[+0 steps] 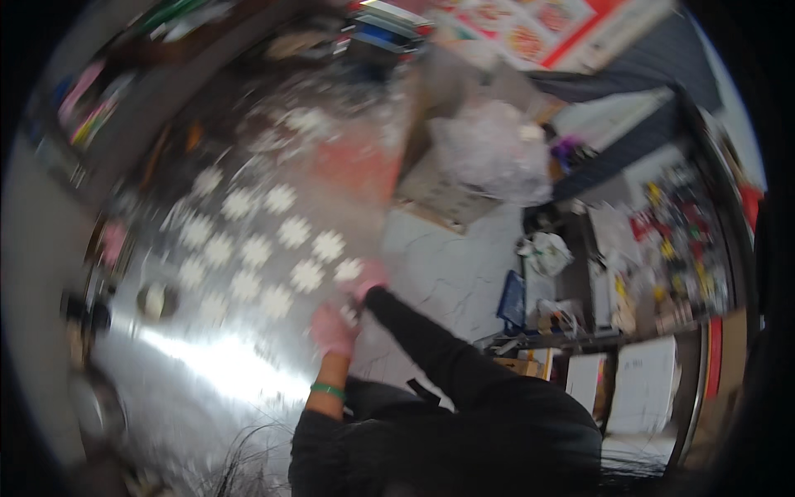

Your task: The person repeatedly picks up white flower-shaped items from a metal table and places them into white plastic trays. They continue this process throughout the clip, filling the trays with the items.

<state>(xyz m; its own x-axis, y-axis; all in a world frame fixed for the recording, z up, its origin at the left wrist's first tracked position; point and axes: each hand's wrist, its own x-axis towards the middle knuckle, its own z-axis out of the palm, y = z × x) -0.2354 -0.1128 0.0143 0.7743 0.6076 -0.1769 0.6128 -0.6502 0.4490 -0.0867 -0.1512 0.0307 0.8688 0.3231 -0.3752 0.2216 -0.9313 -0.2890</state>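
Several white flower-shaped pieces (255,250) lie spread in loose rows on a shiny metal tabletop (186,354). My left hand (334,328), in a pink glove with a green band at the wrist, is at the table's right edge. A small greyish thing, too blurred to name, shows at its fingers. Just beyond it is my right hand (371,278), also pink-gloved, beside or touching the rightmost flower-shaped piece (349,269). Blur hides whether its fingers grip that piece. A small round container (156,302) stands left of the pieces.
Beyond the pieces are a reddish patch (357,161) and crumpled clear plastic (304,121). To the right, a cardboard box (450,192) holds a pale plastic bag (490,149). Shelves with packets (677,242) and white boxes (643,385) stand farther right. A dark blue basket (512,301) is near them.
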